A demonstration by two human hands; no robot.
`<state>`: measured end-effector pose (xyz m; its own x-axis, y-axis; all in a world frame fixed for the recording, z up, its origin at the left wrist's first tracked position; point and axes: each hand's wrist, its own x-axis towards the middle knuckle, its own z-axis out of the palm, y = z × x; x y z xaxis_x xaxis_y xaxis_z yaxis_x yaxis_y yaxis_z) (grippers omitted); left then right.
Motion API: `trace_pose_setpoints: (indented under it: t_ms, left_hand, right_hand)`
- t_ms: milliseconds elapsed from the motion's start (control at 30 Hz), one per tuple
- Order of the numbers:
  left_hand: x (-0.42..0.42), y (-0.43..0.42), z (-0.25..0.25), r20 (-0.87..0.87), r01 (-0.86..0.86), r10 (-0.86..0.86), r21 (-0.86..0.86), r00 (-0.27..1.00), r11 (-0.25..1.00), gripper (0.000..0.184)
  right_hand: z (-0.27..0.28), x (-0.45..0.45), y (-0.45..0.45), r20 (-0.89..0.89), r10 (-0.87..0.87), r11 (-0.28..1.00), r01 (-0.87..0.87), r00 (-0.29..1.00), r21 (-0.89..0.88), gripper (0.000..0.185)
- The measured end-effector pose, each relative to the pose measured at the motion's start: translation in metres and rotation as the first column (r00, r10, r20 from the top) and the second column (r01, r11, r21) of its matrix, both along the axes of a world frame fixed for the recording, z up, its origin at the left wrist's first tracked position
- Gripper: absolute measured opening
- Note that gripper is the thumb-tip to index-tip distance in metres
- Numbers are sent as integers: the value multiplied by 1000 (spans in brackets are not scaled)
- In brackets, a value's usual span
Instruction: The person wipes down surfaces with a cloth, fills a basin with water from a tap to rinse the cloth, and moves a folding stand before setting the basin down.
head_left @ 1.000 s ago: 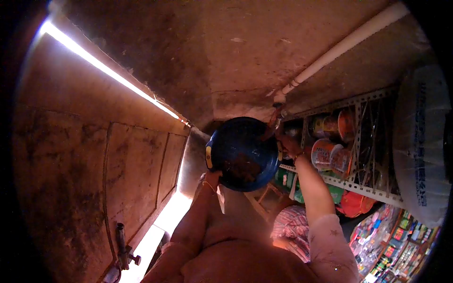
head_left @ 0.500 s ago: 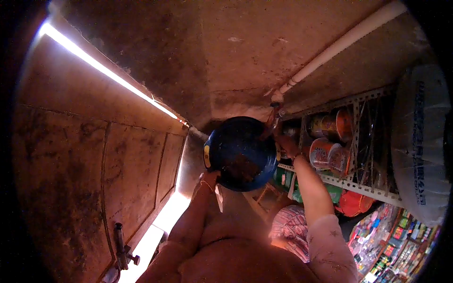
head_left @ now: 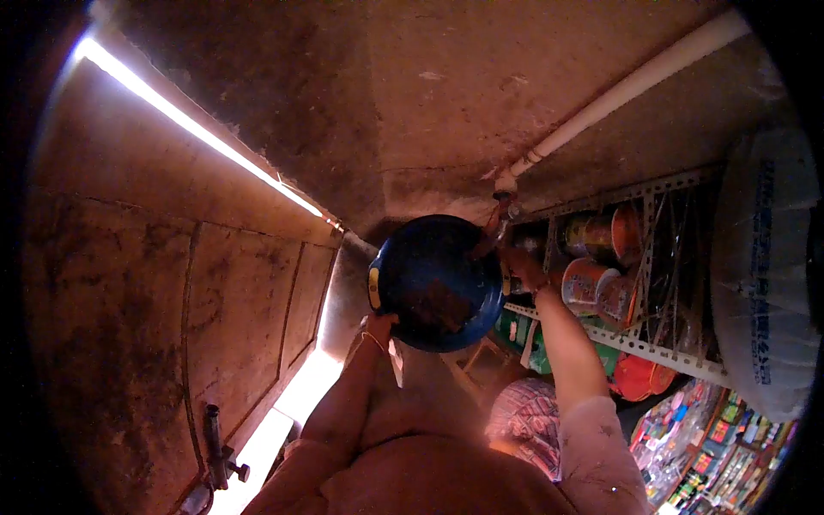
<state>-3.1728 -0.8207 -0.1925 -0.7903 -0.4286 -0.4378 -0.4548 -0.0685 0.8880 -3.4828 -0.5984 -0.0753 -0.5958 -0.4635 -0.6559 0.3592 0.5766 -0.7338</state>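
A round blue tub (head_left: 493,324) with yellow handle patches on its rim is in the middle of the head view, its mouth facing me. Inside it a brownish patch (head_left: 442,302) shows at the bottom; what it is I cannot make out. My left hand (head_left: 378,327) grips the near left rim, fingers closed. A pale narrow strip (head_left: 396,364) shows just below that hand. On the opposite side, my right hand (head_left: 522,266) is closed at the right rim beside the other handle, its fingertips partly hidden in shadow. A tap (head_left: 506,209) sits right above this hand.
A white pipe (head_left: 618,99) runs down the wall to the tap. To the right stands a perforated metal rack (head_left: 678,354) with printed tubs (head_left: 586,283) and a large white sack (head_left: 766,266). A brown panelled door (head_left: 249,309) is on the left, and packed shelves (head_left: 730,438) are at lower right.
The view has shifted very slightly. Both hands stay at the rim of the blue tub, and the tub keeps its place under the tap.
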Motion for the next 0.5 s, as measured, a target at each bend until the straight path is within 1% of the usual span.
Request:
trace_pose_setpoints:
  t_ms: [33, 67, 100, 167, 200, 233, 267, 300, 333, 367, 400, 433, 467, 500]
  left_hand:
    - [0, -1, -2, -55, 63, -69, -96, 996, 993, 24]
    - [0, -2, -4, -105, 113, -135, -196, 985, 974, 24]
    - [0, 0, -21, -29, -8, 10, 83, 1000, 996, 27]
    - [5, -3, -25, 85, -145, 123, 346, 989, 927, 30]
    - [12, -7, -18, -79, 120, -130, -121, 988, 985, 25]
    - [16, -9, -16, -104, 284, -417, -584, 903, 761, 21]
    - [16, -6, -16, -102, 285, -417, -583, 903, 761, 21]
    - [12, -2, -19, -52, 194, -209, -209, 976, 959, 21]
    - [12, 0, -22, 2, 124, -124, -3, 992, 992, 21]
    - [11, 1, -24, 77, 12, -26, 185, 997, 983, 22]
    - [10, 2, -23, 14, 55, -56, 69, 998, 996, 23]
    - [12, 4, -29, -17, 75, -75, 12, 997, 997, 23]
    - [13, 5, -35, -46, 92, -94, -47, 995, 995, 24]
    - [18, 10, -58, 57, 169, -162, -180, 985, 969, 25]
  right_hand:
    - [0, -1, -3, 50, -45, 994, 40, 998, 97, 44]
    - [1, -2, -3, 48, -46, 994, 41, 998, 97, 44]
    - [-1, -3, -1, 62, -59, 995, 54, 996, 81, 43]
    - [-8, -7, 6, 93, -89, 995, 85, 992, 50, 40]
    - [-14, -8, 10, 111, -103, 994, 100, 988, 35, 39]
    - [-23, -10, 16, 128, -115, 993, 113, 985, 20, 37]
    - [-30, -11, 24, 130, -114, 993, 113, 985, 20, 37]
    - [-28, -10, 23, 101, -128, 991, 125, 987, 39, 36]
    - [-25, -11, 20, 17, -148, 987, 146, 989, 62, 36]
    - [-22, -12, 19, -133, -160, 981, 172, 978, 89, 35]
    - [-12, -15, 13, -307, -160, 974, 201, 938, 107, 34]
    - [5, -18, 6, -486, -143, 969, 223, 862, 111, 33]
    - [30, -23, -3, -646, -101, 968, 225, 756, 112, 33]
    - [59, -27, -14, -775, -49, 969, 219, 630, 116, 32]
